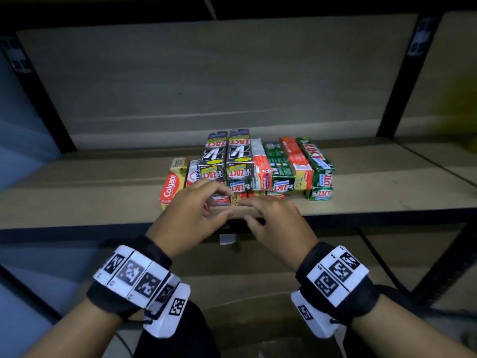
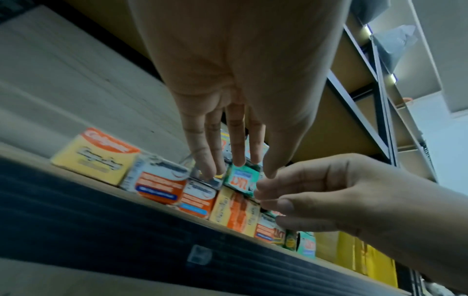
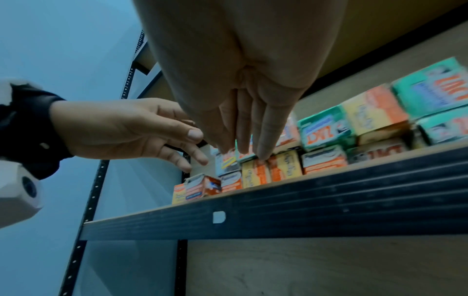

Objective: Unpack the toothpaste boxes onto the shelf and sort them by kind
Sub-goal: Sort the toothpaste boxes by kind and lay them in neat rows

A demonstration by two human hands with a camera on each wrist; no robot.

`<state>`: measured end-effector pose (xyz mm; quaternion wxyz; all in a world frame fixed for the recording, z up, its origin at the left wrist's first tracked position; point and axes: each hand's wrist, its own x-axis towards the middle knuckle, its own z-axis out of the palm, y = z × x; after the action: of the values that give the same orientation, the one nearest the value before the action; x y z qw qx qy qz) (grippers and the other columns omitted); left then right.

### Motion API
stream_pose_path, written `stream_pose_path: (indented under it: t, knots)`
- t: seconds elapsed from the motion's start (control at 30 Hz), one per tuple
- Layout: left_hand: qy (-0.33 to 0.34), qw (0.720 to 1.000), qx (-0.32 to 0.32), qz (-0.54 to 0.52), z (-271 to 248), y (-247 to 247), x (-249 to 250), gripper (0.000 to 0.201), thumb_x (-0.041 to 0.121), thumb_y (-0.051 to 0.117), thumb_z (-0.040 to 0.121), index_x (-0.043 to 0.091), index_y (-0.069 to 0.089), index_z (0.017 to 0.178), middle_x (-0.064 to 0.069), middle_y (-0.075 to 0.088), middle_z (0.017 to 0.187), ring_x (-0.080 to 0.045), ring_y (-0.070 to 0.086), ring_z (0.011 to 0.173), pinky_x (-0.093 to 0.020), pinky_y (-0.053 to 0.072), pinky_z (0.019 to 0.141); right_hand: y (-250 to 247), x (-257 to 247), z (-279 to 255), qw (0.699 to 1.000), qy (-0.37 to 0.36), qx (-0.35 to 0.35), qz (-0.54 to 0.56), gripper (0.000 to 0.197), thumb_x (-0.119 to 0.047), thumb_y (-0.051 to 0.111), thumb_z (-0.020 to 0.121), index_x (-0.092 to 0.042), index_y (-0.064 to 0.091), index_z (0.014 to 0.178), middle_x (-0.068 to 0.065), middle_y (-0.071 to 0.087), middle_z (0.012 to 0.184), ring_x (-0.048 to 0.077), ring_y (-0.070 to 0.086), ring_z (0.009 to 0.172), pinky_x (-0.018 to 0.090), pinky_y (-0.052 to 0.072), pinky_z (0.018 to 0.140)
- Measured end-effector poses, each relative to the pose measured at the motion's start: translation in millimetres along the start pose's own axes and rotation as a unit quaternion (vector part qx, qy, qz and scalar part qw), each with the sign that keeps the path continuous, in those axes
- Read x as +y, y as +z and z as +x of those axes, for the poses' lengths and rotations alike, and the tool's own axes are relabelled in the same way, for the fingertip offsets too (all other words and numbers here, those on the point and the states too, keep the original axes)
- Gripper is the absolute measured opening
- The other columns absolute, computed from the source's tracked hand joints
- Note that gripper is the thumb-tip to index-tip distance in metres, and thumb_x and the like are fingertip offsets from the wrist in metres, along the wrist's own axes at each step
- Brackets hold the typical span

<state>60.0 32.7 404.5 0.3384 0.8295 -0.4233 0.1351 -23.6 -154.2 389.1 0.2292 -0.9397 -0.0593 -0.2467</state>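
Observation:
A mixed pile of toothpaste boxes sits on the shelf board (image 1: 103, 200): two black Zact boxes (image 1: 237, 158) on top, green Zact boxes (image 1: 318, 164) at the right, a red and yellow Colgate box (image 1: 171, 187) at the left, and orange and white boxes (image 2: 159, 186) in the front row. My left hand (image 1: 196, 210) and my right hand (image 1: 273, 218) hover side by side at the pile's front edge, fingers relaxed and extended, holding nothing. The right hand's fingertips (image 3: 263, 152) reach the orange and yellow box ends (image 3: 255, 174); whether they touch is unclear.
The shelf's dark metal front rail (image 3: 278, 210) runs just below the boxes. Black uprights (image 1: 397, 81) frame the bay, with bare board left and right of the pile. A lower shelf board (image 1: 232, 288) lies beneath my wrists.

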Motion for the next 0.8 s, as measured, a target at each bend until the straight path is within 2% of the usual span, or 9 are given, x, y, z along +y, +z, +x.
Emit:
stream_pose_path:
  t: [0.13,0.3,0.47,0.6,0.7,0.8]
  knots:
    - [0.022,1.000,-0.010,-0.012,11.6,23.0,20.2,0.031,0.026,0.074,0.083,0.034,0.061,0.111,0.019,0.054,0.106,-0.007,0.060,0.092,-0.032,0.057,0.074,-24.0,29.2,-12.0,0.999,0.027,0.020,-0.003,0.036,-0.018,0.070,0.088,-0.026,0.069,0.123,-0.006,0.073,0.108,0.008,0.065,0.093,0.026,0.054,0.085]
    - [0.039,0.998,-0.009,-0.049,30.3,49.6,53.8,0.030,0.022,0.074,0.084,0.029,0.063,0.112,0.013,0.057,0.107,-0.007,0.061,0.095,-0.030,0.056,0.075,-42.7,68.4,-19.3,0.997,0.053,0.059,0.021,0.035,-0.017,0.073,0.086,-0.024,0.071,0.119,-0.004,0.074,0.107,0.011,0.069,0.094,0.035,0.058,0.084]
    - [0.058,0.996,-0.016,-0.072,56.1,75.5,77.9,0.030,0.022,0.073,0.086,0.026,0.063,0.114,0.012,0.056,0.111,-0.005,0.061,0.097,-0.027,0.057,0.077,-61.6,97.2,-17.8,0.989,0.071,0.122,0.048,0.032,-0.015,0.075,0.083,-0.019,0.073,0.114,-0.001,0.075,0.107,0.013,0.071,0.094,0.037,0.059,0.084]
    - [0.072,0.995,0.002,-0.062,77.5,87.1,91.2,0.030,0.019,0.072,0.087,0.024,0.063,0.115,0.011,0.056,0.111,-0.007,0.058,0.096,-0.023,0.055,0.075,-73.9,118.5,-10.7,0.979,0.106,0.157,0.079,0.031,-0.014,0.075,0.083,-0.018,0.073,0.114,0.000,0.075,0.106,0.013,0.071,0.094,0.037,0.060,0.083]
    - [0.091,0.996,0.006,-0.017,92.4,93.0,94.2,0.034,0.023,0.070,0.088,0.026,0.060,0.120,0.012,0.055,0.116,-0.005,0.053,0.102,-0.025,0.052,0.083,-77.6,131.2,-3.3,0.976,0.113,0.167,0.081,0.032,-0.012,0.075,0.083,-0.020,0.072,0.114,-0.002,0.073,0.102,0.009,0.069,0.095,0.034,0.060,0.081]
    - [0.082,0.995,0.002,0.063,103.0,98.1,91.2,0.044,0.030,0.070,0.086,0.029,0.055,0.127,0.011,0.054,0.122,-0.011,0.047,0.110,-0.032,0.045,0.094,-78.1,137.3,3.2,0.976,0.110,0.183,0.053,0.034,-0.016,0.078,0.080,-0.027,0.067,0.110,-0.004,0.059,0.096,0.009,0.061,0.087,0.036,0.058,0.076]
